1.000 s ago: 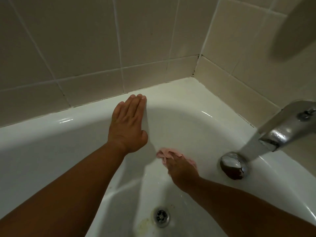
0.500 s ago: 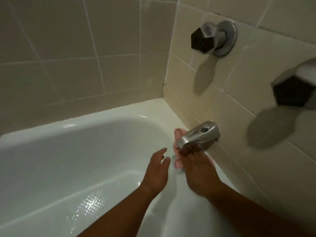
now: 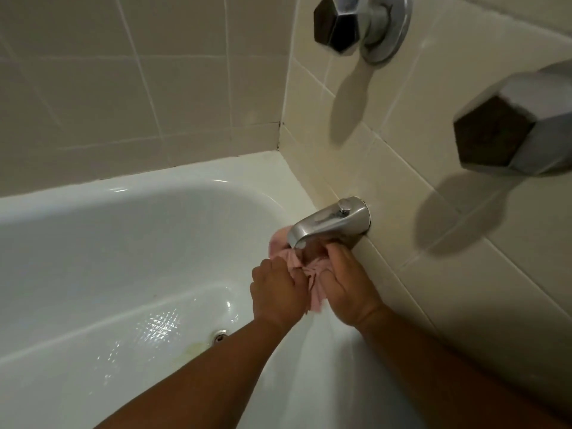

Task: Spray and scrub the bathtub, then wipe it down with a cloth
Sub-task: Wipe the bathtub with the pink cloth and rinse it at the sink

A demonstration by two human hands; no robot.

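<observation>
A pink cloth (image 3: 312, 274) is bunched directly under the mouth of the chrome tub spout (image 3: 328, 221). My left hand (image 3: 275, 289) grips one side of the cloth and my right hand (image 3: 346, 283) grips the other, both held close together just below the spout. Part of the cloth pokes out behind the spout's tip. The white bathtub (image 3: 108, 243) lies below and to the left, its wet floor glistening.
Two dark faceted tap handles, one (image 3: 340, 23) at the top and one (image 3: 507, 131) at the right, stick out of the beige tiled wall (image 3: 154, 72). The drain (image 3: 220, 336) sits in the tub floor beside a yellowish stain.
My left hand left the tub's far wall and came across to grip the cloth. My right hand lifted the cloth from the tub floor up under the spout.
</observation>
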